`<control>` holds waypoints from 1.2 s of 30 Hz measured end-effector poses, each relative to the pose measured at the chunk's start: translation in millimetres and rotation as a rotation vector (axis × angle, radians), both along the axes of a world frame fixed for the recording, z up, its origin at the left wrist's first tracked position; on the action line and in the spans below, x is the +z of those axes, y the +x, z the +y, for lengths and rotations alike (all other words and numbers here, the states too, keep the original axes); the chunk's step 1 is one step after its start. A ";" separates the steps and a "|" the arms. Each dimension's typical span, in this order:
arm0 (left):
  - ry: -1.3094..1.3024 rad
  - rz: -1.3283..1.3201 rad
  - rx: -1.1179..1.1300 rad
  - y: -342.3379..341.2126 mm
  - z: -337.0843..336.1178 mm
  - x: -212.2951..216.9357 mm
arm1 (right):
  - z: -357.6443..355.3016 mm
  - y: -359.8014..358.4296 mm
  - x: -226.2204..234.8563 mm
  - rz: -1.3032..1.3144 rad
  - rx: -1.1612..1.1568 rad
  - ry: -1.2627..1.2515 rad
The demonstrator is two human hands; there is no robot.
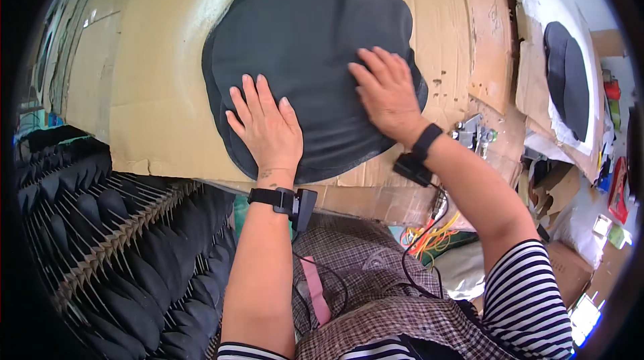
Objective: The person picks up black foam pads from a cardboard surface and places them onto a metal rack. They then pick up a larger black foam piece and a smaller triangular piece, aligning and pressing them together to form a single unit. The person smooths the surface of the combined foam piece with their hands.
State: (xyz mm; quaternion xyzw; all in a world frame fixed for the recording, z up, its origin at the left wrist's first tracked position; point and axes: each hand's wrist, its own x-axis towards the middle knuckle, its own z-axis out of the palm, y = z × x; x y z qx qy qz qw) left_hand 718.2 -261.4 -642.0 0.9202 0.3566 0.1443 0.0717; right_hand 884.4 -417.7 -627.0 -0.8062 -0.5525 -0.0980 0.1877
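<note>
So there's this big black rounded pad (302,44) lying flat in the upper middle of the frame, on a counter (154,105) covered with brown cardboard. Both hands are pressed down on it, palms flat, fingers spread a bit, not gripping anything. The left hand (267,128) sits on the pad's lower part near its front edge, and the right hand (388,95) is over by its right edge. Each wrist has a black band. A stack of black pieces (100,239) fills the lower left, and another black pad (565,78) lies far right.
</note>
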 end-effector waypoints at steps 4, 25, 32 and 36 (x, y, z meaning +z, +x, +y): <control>-0.003 0.009 0.014 0.9 -2.2 -2.2 | -7.9 25.7 20.6 -0.177 -0.031 -0.068; 0.013 -0.006 0.006 -0.2 -0.6 6.5 | 16.8 24.0 10.6 -0.102 0.082 -0.022; 0.017 -0.002 0.022 2.5 -3.0 -1.7 | 14.0 2.7 27.8 0.205 0.002 -0.003; 0.019 0.000 0.016 -4.1 -4.6 -1.2 | -9.0 23.4 6.6 0.034 -0.060 0.018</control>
